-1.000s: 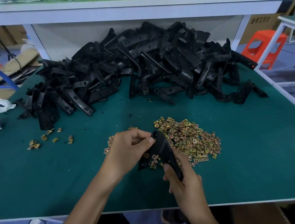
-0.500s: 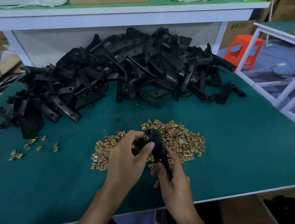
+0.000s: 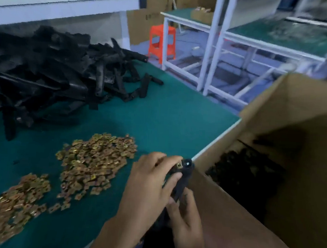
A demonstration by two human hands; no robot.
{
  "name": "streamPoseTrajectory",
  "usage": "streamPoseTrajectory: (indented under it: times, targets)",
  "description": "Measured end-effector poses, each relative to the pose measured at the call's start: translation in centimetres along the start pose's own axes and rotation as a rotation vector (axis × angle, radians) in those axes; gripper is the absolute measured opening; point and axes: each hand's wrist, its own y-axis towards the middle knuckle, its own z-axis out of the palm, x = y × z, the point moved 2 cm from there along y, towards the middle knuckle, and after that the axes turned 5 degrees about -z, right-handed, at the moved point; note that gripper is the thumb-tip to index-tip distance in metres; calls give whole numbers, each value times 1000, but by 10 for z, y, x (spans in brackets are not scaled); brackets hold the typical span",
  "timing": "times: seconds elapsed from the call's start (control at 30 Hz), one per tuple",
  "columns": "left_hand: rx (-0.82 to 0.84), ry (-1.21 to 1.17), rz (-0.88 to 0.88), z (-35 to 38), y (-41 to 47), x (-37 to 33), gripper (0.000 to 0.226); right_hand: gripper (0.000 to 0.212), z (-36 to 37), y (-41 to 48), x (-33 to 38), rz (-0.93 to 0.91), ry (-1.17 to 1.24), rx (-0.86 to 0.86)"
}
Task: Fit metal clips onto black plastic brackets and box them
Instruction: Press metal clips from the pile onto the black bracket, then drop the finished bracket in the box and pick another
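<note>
Bracket gripped at the table edge, just beside the cardboard box: left hand curled round its clipped top end, right hand pinching lower down. Press the clip fully home first, then lift over the near wall and release among the brackets inside.

Two hands, a left hand and a right hand; one held bracket with one fitted clip. Two heaps of loose clips, a larger heap and a smaller heap, each far too many to count. One bracket pile, likewise uncountable; one cardboard box; one orange stool.
</note>
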Motion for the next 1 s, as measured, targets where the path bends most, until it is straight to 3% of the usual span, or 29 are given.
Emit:
streamPoseTrajectory:
  times: [0.2,0.33,0.47,0.57,0.67,0.77,1.0]
  targets:
    - [77,-42,222,54,6,-62,51,24,-73,-20,8,-16,-73,-325]
    - [109,-114,236,57,1,-67,48,18,-125,4,22,45,-74,-506]
    - [119,-147,123,49,-8,-42,35,82,-180,40,25,245,-66,-512]
    - [82,-144,15,38,-15,-20,30,79,-186,57,16,304,-230,-544]
    - [48,-133,-119,20,-22,10,25,48,-154,62,12,193,-360,-447]
    - [-4,-89,-254,-7,-29,46,21,18,-92,70,12,26,-487,-231]
    - [-189,26,-498,-77,-23,137,19,20,72,63,13,-313,-611,362]
